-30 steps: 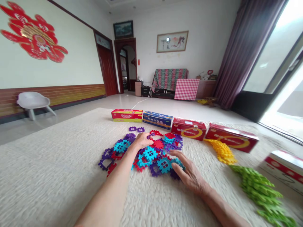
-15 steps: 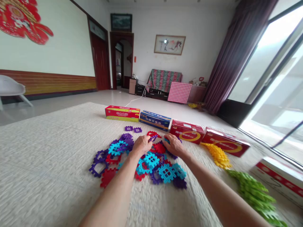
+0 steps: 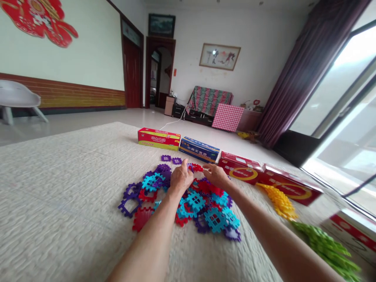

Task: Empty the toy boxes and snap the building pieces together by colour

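In the middle of the frame, the left hand [image 3: 181,177] and the right hand [image 3: 216,176] pinch a small red and purple piece [image 3: 195,168] between them (fingers closed on it), just above the pile of tiles [image 3: 188,201] on the rug [image 3: 58,188].

Left hand [image 3: 181,178], right hand [image 3: 216,176], red piece [image 3: 196,168] between them, mixed pile [image 3: 188,199], carpet [image 3: 58,196]

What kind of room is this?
Probably a home living room: a covered sofa against the far wall, a framed picture above it, and a big carpet strewn with toy tiles.
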The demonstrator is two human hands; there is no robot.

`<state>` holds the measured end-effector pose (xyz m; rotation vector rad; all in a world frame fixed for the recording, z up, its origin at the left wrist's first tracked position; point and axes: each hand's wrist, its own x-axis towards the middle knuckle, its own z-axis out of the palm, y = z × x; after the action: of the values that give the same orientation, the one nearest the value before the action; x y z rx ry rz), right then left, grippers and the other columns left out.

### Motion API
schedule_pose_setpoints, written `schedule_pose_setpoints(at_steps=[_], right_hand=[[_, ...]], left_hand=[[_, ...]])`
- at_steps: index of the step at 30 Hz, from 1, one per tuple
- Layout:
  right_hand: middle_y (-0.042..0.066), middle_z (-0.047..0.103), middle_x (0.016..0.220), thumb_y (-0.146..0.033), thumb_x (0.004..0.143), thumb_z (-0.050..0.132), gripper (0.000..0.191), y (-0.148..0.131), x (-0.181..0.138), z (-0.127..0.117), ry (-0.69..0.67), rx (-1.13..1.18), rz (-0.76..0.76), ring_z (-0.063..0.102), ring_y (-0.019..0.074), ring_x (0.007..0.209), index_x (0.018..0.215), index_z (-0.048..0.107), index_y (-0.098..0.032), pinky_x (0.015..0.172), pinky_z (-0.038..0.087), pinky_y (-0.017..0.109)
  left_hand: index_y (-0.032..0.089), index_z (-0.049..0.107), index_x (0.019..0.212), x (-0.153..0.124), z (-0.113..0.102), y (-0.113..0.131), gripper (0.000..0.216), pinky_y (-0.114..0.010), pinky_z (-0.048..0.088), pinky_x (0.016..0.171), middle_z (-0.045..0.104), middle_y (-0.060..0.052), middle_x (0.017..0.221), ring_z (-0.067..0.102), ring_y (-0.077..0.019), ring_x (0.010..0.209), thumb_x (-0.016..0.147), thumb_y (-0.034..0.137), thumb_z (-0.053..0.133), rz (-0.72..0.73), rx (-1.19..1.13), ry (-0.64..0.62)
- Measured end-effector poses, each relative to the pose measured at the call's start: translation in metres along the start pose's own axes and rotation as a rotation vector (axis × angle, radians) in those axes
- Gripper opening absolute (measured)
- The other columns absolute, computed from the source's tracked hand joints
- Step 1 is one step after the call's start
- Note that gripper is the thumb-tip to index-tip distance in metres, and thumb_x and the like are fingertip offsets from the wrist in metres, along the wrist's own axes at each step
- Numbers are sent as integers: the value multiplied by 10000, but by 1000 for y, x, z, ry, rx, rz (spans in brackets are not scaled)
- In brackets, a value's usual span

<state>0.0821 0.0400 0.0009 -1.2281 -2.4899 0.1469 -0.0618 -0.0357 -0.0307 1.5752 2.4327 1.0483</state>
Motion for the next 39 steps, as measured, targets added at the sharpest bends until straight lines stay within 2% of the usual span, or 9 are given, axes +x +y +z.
schedule_pose_setpoints(at_steps=[4,7,13,19,23,25,28,34,39], right_hand=[[155,702,1067,-299,821,556,344,-12,47,27,-40,-38,85,654,291,1007,1098,664,-125,827,481,332],[178,714,987,-362,765,613,379,-16,63,40,-67,-43,117,663,321,953,1032,683,-102,769,494,342],[67,737,848,-204,711,598,258,-21,64,40,-56,12,111,680,230,821,936,721,-175,684,478,250],[47,731,935,-169,788,497,371,-7,26,10,40,87,103,671,172,793,1119,663,-177,671,483,228],[57,737,852,-179,756,556,397,15,-13,-13,-28,182,122,665,173,670,1140,647,-148,599,491,249],[72,736,876,-169,732,581,398,24,-30,-21,-47,195,125,675,188,702,1123,649,-138,627,507,271],[85,725,950,-184,715,604,370,27,-51,-30,66,133,47,681,219,840,1080,664,-159,756,520,321],[81,692,1025,-179,771,518,276,-21,-85,-23,246,270,-98,656,210,937,1000,671,-192,852,504,342],[105,646,1107,-265,820,543,303,-75,-112,7,238,375,-259,609,230,1031,1106,605,-185,896,482,366]], left_hand=[[143,514,1294,-1,-1,1,471,-332,463,840,697,-158,993,654,-265,969,825,161,479,-37,23,-19],[117,552,1232,-1,-1,1,415,-337,460,857,682,-175,1033,643,-268,996,828,147,464,-51,29,-26],[130,600,1163,0,-1,1,366,-318,454,894,659,-166,1098,621,-251,1045,826,129,458,-31,32,10],[143,661,1134,8,-11,3,363,-301,455,908,708,-135,1048,630,-237,1051,821,164,479,129,-39,-110],[228,681,1127,5,-18,11,360,-228,464,875,731,-39,1042,650,-180,1011,799,194,536,229,-100,-178],[242,697,1099,3,-24,15,332,-213,473,846,741,-19,1012,660,-168,983,818,219,524,246,-108,-191],[227,705,1088,-1,-41,13,329,-215,464,871,731,-27,1055,648,-169,1022,840,214,488,227,-81,-161],[207,661,1162,-24,-92,-28,382,-283,423,967,685,-79,1160,605,-211,1108,854,179,438,27,73,-15],[177,615,1217,-44,-101,-67,410,-311,427,956,650,-137,1200,595,-240,1120,843,179,447,-111,182,19]])
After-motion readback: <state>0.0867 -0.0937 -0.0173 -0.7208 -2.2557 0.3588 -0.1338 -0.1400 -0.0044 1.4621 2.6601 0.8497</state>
